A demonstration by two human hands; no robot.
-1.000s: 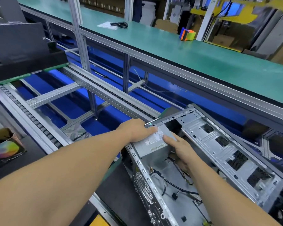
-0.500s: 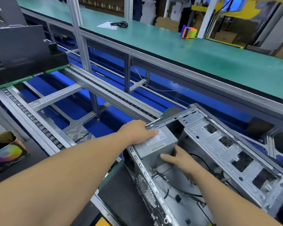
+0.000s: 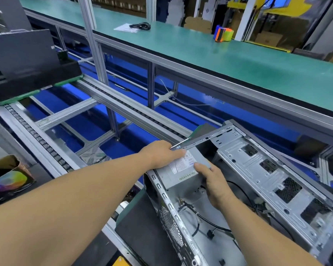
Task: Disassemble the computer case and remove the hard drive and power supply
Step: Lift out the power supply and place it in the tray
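The open computer case [image 3: 258, 189] lies on its side at the near edge of the conveyor line, its bare metal interior facing up. The grey power supply [image 3: 181, 171] sits in the far left corner of the case, labelled face upward, against the case's perforated rear wall [image 3: 171, 225].

The left hand [image 3: 161, 154] rests on the far left corner of the power supply, fingers bent over its top edge, just under the thin metal rail [image 3: 202, 140] that spans that end of the case. The right hand [image 3: 213, 181] grips the power supply's near right edge, thumb on the labelled top and fingers wrapped down its side into the case.

Black cables [image 3: 206, 221] run loose across the case floor just below the power supply. The perforated drive cage panel [image 3: 273, 181] stands close on the right.

Beyond the case run the conveyor rails [image 3: 123, 110] over a blue floor. A black case [image 3: 27, 62] sits on a green pallet at far left. On the green workbench [image 3: 238, 60] beyond lie a coiled black cord [image 3: 140, 26] on paper and an orange, blue and green tape roll [image 3: 223, 35]. A colourful box [image 3: 8, 181] lies at the left edge.
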